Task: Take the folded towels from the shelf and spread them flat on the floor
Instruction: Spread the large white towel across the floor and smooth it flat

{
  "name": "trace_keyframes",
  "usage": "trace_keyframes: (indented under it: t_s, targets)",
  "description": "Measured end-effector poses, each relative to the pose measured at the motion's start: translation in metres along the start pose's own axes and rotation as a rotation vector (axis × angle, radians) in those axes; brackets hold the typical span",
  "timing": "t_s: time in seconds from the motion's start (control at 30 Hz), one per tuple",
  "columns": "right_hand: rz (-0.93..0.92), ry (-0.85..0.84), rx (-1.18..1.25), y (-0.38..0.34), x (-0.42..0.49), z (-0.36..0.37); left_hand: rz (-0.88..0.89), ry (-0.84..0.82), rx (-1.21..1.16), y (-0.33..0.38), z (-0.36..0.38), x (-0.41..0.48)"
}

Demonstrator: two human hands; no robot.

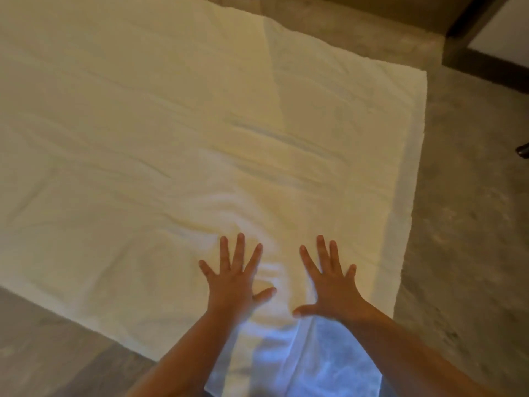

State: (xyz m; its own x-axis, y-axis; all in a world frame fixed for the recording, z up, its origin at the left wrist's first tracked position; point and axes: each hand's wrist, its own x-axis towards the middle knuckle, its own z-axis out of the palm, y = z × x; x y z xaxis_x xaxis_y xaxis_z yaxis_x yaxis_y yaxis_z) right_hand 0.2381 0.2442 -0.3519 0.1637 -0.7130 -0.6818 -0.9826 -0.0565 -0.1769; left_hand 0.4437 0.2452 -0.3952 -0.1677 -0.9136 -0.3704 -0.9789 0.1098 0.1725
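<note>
A large white towel [171,124] lies spread over the floor and fills most of the view. Its near part is rumpled into soft folds between my hands. My left hand [234,279] lies flat on the towel with its fingers spread wide. Beside it, my right hand [329,285] presses down the same way, fingers splayed. Neither hand holds anything. A bluish-lit part of the towel [300,359] runs toward me between my forearms.
Grey floor [458,224] shows to the right of the towel and at the lower left [57,353]. A dark frame or piece of furniture [481,41] stands at the top right. A small dark object [523,150] sits at the right edge.
</note>
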Motion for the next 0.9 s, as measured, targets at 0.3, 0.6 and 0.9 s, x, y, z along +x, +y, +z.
trace_keyframes:
  t_s: [0.3,0.6,0.9]
  targets:
    - [0.042,-0.032,-0.017,0.014,-0.01,0.006,0.02,-0.058,0.043,-0.005,0.004,-0.015]
    - [-0.092,-0.038,-0.084,-0.009,-0.007,0.02,-0.049,0.168,0.096,-0.018,-0.016,-0.029]
    - [-0.083,0.046,-0.07,-0.009,-0.004,-0.017,-0.015,0.277,0.08,-0.025,-0.05,-0.01]
